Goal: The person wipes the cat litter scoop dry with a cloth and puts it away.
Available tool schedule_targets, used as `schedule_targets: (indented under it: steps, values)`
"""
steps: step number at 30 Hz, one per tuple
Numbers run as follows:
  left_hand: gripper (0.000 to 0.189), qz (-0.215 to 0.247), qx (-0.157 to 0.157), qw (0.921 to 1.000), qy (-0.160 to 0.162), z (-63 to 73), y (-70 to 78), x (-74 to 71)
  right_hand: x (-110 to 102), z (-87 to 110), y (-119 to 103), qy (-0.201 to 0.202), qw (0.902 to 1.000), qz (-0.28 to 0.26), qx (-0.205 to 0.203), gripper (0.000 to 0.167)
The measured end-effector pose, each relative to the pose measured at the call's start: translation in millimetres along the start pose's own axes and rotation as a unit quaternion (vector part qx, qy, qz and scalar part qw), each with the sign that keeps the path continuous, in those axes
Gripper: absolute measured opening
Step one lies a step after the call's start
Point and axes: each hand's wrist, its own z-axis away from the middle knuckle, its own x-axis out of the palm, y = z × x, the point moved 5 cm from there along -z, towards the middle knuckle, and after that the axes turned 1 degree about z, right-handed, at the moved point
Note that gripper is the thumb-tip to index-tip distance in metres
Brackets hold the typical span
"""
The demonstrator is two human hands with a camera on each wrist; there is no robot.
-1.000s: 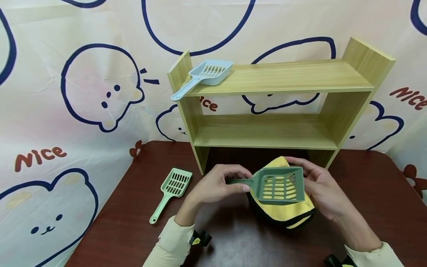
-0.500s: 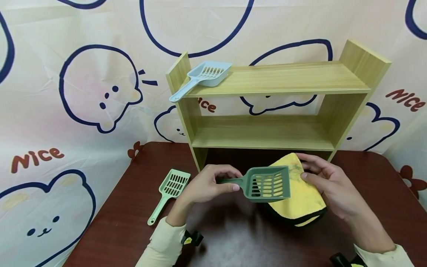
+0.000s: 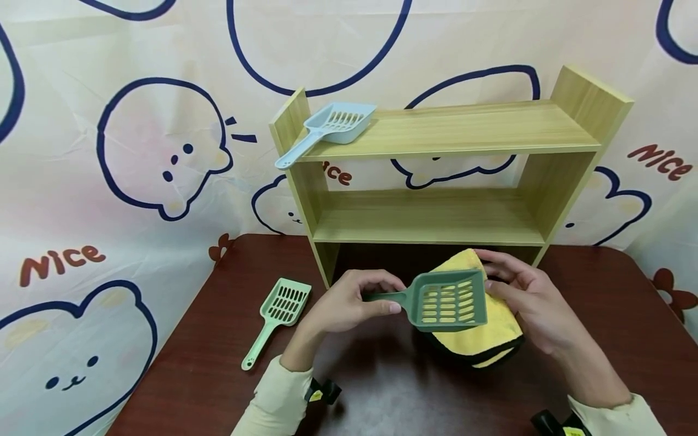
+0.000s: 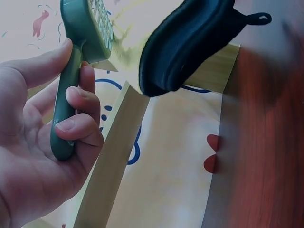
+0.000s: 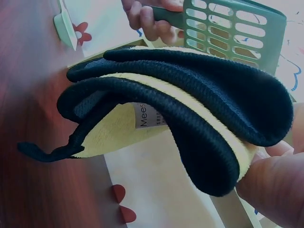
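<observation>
In the head view my left hand grips the handle of a dark green litter scoop, its slotted pan pointing right. The left wrist view shows the fingers curled round that handle. My right hand pinches a folded yellow cloth with black edging, just behind the scoop's pan. In the right wrist view the cloth's dark folds and a label show. Whether cloth and pan touch is hard to tell. A light green litter scoop lies on the table left of my left hand.
A two-tier wooden shelf stands at the back of the dark red-brown table. On its top board, at the left end, rests a light blue litter scoop, handle jutting over the front edge. A printed cloth backdrop hangs behind.
The cloth shifted right and the dark green scoop left, apart from each other; now they have come back together, the pan overlapping more of the cloth. Both holds stay the same.
</observation>
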Motion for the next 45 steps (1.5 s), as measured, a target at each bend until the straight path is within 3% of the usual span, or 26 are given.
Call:
schedule_targets:
  steps: [13,22,31,40,45]
  values:
    - [0.023,-0.008,-0.005,0.9999,0.008,1.9,-3.4,-3.4,-2,-0.3,1,0.000,1.0000,0.007,-0.002,0.051]
    - [0.021,-0.044,-0.016,0.9975,0.053,9.4,-3.4,-19.5,-14,6.0,-5,-0.006,0.9998,0.018,-0.008,0.052]
    - [0.021,-0.109,-0.030,0.9882,0.104,15.2,-1.7,-32.7,-15,11.9,-11,-0.014,0.9977,0.063,-0.019,0.048]
    - [0.022,-0.118,-0.047,0.9804,0.151,18.4,-3.5,-44.2,-10,15.6,-15,-0.079,0.9961,0.023,-0.033,0.051]
    - [0.022,-0.124,-0.052,0.9783,0.158,16.5,-5.0,-42.3,-6,14.7,-14,-0.082,0.9956,0.020,-0.040,0.052]
